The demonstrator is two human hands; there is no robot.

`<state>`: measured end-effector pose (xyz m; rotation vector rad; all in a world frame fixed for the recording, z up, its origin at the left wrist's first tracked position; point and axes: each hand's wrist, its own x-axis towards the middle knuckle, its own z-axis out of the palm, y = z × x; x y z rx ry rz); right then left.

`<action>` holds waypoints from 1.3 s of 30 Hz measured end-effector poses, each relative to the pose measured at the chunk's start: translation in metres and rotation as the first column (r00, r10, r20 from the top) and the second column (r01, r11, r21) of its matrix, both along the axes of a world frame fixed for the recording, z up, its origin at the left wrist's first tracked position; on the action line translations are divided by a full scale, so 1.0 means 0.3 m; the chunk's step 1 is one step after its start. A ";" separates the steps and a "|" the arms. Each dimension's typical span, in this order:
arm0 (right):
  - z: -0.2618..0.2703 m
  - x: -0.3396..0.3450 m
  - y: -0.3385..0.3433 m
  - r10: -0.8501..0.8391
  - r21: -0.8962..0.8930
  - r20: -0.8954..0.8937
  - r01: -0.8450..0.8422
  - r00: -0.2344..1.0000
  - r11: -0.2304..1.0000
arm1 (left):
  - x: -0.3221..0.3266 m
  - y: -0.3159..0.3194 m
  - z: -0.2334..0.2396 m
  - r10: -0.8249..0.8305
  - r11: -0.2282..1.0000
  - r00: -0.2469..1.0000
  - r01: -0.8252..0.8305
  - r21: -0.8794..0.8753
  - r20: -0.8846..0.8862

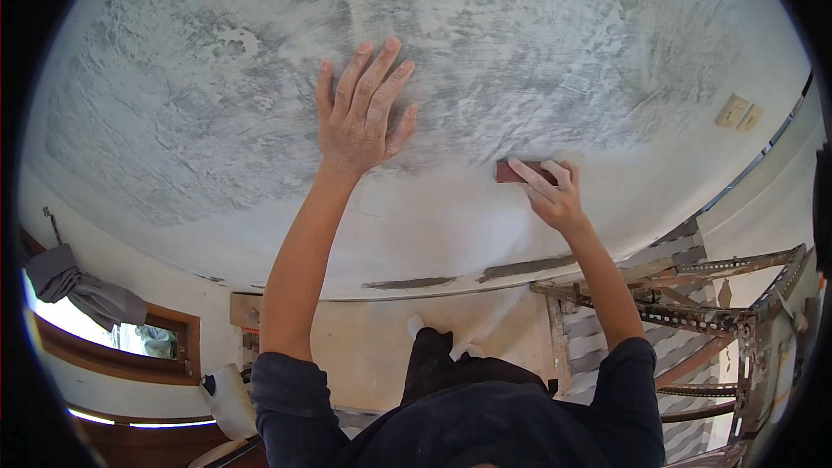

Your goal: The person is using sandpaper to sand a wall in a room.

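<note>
Before me is a wall with patchy grey-and-white plaster or filler above and a smoother white band below. My left hand lies against the patchy part with its fingers spread, holding nothing. Pale dust coats its skin. Lower and to the right, my right hand grips a reddish-brown sanding block. The block sits flat on the wall, where the grey patches meet the white band. My fingers cover part of it, so its working face is hidden.
At the right stands a rusty slotted-angle metal frame. Two switch plates sit on the wall, upper right. My feet are on a light board. A wood-framed window with a knotted grey curtain is at the left, near a whitish container.
</note>
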<state>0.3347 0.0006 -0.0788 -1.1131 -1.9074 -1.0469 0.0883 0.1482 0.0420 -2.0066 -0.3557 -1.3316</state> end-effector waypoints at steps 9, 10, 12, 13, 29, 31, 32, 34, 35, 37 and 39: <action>0.033 -0.253 0.141 0.138 0.035 0.029 -0.139 0.990 0.990 | 0.009 0.000 0.007 0.005 1.000 1.000 -0.005 0.013 0.002; 0.043 -0.276 0.154 0.133 0.053 0.050 -0.136 0.990 0.989 | 0.009 0.000 0.009 -0.004 1.000 1.000 0.004 0.017 -0.001; 0.039 -0.270 0.147 0.134 0.030 0.056 -0.135 0.989 0.990 | 0.002 0.000 0.008 0.019 0.999 0.999 -0.018 0.041 -0.042; 0.037 -0.270 0.145 0.144 0.001 0.065 -0.144 0.988 0.990 | 0.001 0.002 0.007 0.018 0.999 0.999 -0.016 0.045 -0.045; 0.059 -0.260 0.138 0.135 -0.012 0.109 -0.135 0.985 0.991 | -0.001 -0.004 0.011 0.039 0.999 0.998 -0.038 0.027 -0.044; 0.055 -0.296 0.151 0.168 -0.020 0.070 -0.167 0.983 0.986 | 0.001 -0.006 0.014 0.035 0.999 0.998 -0.033 0.034 -0.044; 0.055 -0.302 0.147 0.198 -0.035 0.025 -0.197 0.980 0.980 | 0.007 -0.009 0.013 0.017 1.000 0.999 -0.016 0.024 -0.045; 0.076 -0.298 0.110 0.226 -0.042 -0.157 -0.235 0.961 0.971 | -0.007 -0.019 0.016 0.011 1.000 0.999 -0.010 0.018 -0.041; 0.089 -0.287 0.086 0.237 -0.049 -0.340 -0.269 0.910 0.962 | -0.013 -0.022 0.019 -0.007 1.000 0.999 0.008 0.005 -0.042; 0.118 -0.254 0.024 0.247 -0.073 -0.473 -0.317 0.846 0.946 | -0.015 -0.043 0.014 -0.031 1.000 0.999 0.030 -0.007 -0.038; 0.141 -0.213 -0.041 0.233 -0.088 -0.594 -0.350 0.770 0.933 | 0.004 -0.098 -0.016 -0.188 0.975 0.982 0.188 -0.118 0.014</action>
